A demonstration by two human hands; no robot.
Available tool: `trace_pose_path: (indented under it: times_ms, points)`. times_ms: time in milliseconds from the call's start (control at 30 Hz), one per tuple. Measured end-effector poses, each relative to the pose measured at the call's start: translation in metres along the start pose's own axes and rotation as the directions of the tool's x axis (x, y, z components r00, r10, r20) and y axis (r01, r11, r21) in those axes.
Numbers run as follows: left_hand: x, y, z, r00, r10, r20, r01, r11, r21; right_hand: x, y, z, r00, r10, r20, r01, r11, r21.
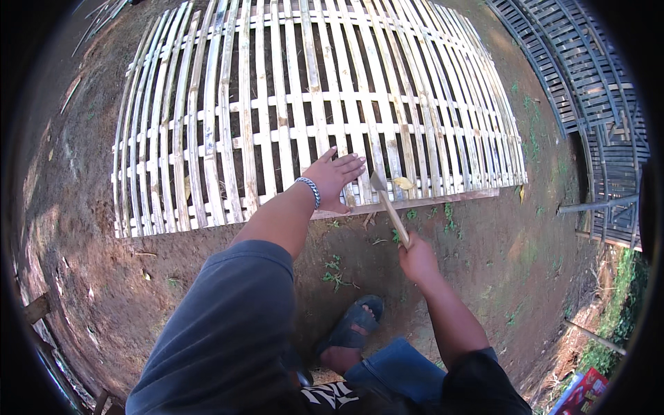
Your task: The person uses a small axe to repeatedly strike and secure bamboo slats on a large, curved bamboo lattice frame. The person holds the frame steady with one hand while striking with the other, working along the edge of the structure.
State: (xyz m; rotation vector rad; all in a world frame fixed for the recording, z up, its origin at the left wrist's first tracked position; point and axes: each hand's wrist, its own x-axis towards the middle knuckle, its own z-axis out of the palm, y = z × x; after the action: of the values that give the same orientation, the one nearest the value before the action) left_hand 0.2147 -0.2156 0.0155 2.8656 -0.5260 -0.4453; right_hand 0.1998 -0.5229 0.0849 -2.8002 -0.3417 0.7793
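A large panel of pale split-bamboo slats [283, 117], woven over crosswise strips, lies in front of me. My left hand [332, 178] rests on its near edge with fingers spread, pressing on the slats and holding nothing. A chain bracelet [310, 191] circles that wrist. My right hand [419, 259], just off the near edge, is closed round the pale wooden handle of a bladed tool [391, 211]. Its metal head reaches the panel's edge, right of my left hand; the blade's full shape is hard to make out. A yellow leaf [402, 183] lies on the slats beside it.
Brown bare ground [443, 304] with small green weeds surrounds the panel. My sandalled foot [353, 323] stands below its near edge. Dark slatted bamboo structures [600, 83] stand at the far right, with a pole [598, 204] jutting toward me. A red package [590, 389] lies at the lower right.
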Motion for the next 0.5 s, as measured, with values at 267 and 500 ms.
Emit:
trace_pose_path:
  times_ms: [267, 500]
  points:
    - [0.0, 0.006, 0.004, 1.0, 0.015, -0.017, -0.015, 0.999, -0.034, -0.028, 0.004, 0.026, 1.0, -0.012, 0.018, 0.009, 0.986, 0.167]
    - [-0.008, 0.007, 0.006, 1.0, 0.0, 0.004, 0.0, 1.0, -0.005, -0.042, -0.033, 0.0, 0.983, 0.102, -0.154, 0.003, 0.824, 0.567]
